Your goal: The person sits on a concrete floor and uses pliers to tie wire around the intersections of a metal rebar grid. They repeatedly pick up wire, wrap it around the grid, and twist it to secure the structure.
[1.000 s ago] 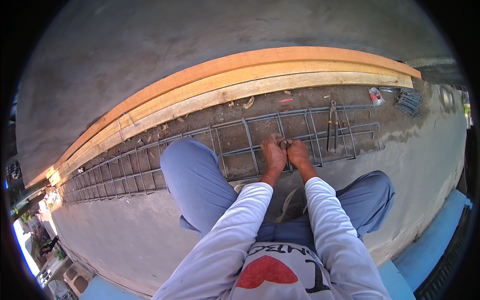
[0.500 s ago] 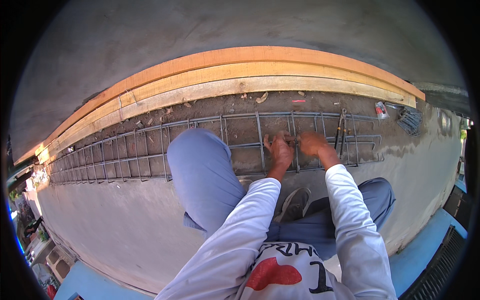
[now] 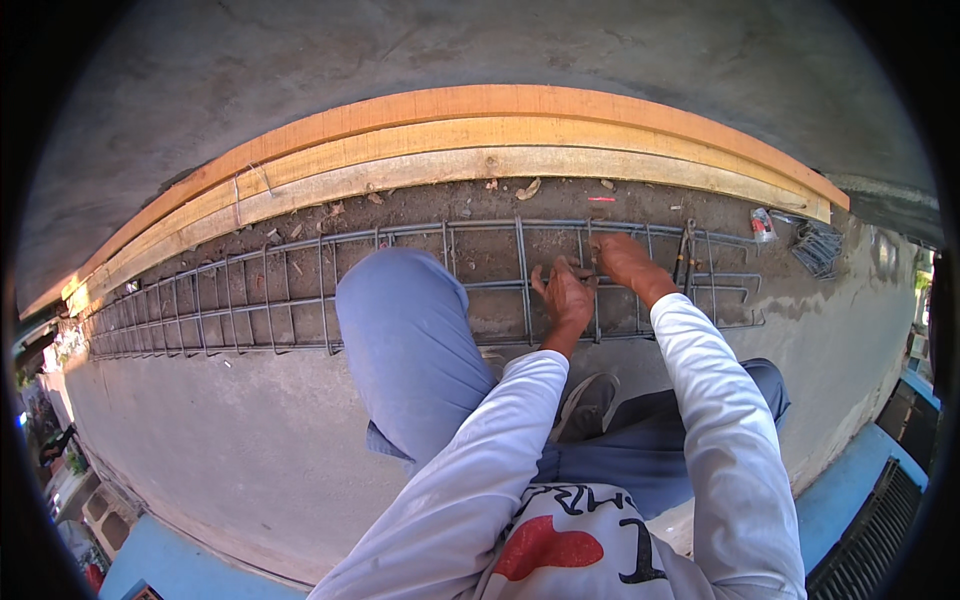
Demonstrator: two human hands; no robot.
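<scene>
A long rebar cage (image 3: 264, 306) of grey bars and square stirrups lies in front of me. My left hand (image 3: 568, 297) is at its middle bar, beside a stirrup, with the outer fingers loosely bent and the thumb side against the steel. What those fingertips pinch is too small to see. My right hand (image 3: 628, 262) is higher on the same stirrup, near the upper bar, its fingers curled closed. Anything inside that grip is hidden. Right of it, dark-handled pincers (image 3: 685, 255) lean across the cage.
Long timber boards (image 3: 470, 163) run along the far side, before a grey wall (image 3: 480, 45). A bundle of bent steel pieces (image 3: 818, 250) and a small clear packet (image 3: 763, 225) lie at the right. My bent knee (image 3: 400, 290) covers part of the cage.
My right hand has moved up and away from my left hand, toward the cage's upper bar. The left hand stays near the middle bar. My view has shifted slightly.
</scene>
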